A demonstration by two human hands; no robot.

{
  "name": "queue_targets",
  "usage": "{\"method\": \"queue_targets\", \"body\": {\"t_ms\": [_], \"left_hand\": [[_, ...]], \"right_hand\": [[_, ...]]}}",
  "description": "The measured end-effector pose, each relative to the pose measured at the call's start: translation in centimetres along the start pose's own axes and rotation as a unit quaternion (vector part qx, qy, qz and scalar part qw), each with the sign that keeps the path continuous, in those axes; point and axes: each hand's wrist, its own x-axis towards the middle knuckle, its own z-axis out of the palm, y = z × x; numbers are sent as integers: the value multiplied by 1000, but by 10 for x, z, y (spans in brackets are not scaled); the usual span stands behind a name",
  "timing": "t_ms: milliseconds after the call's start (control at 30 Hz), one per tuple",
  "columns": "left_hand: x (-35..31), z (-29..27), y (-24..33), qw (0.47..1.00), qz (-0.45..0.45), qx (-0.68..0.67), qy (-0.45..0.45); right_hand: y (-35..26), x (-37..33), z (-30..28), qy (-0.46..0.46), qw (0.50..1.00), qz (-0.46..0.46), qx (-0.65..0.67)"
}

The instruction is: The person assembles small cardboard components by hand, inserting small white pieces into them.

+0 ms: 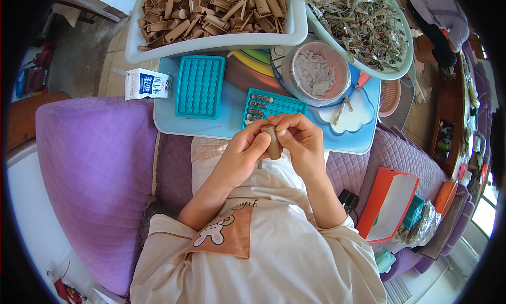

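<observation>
Both my hands are raised in front of me, close to the near edge of a low table. Between their fingertips is a small brown plastic tube (273, 143). My left hand (246, 147) grips its left side with the thumb along it. My right hand (302, 144) pinches it at the upper right. Just beyond my fingers lies a teal tray (290, 102) of round pockets. Small round metallic and white parts fill several pockets on its left side; my hands hide its near part.
Another teal pocket tray (201, 85) and a carton with a straw (147, 84) stand left. Behind are a white bin (221, 44) of brown pieces, a basin (405, 56) of clear wrapped pieces and a pink tub (342, 85) of white pieces. An orange-red box (380, 190) lies right.
</observation>
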Motion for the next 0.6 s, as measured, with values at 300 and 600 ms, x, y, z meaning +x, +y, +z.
{"method": "queue_targets", "body": {"t_ms": [300,600], "left_hand": [[11,4,12,974,-23,-199,-103],[15,-2,15,912,-60,-373,-158]], "right_hand": [[-21,10,-11,-48,999,-8,2],[-30,6,-1,59,998,-27,0]]}}
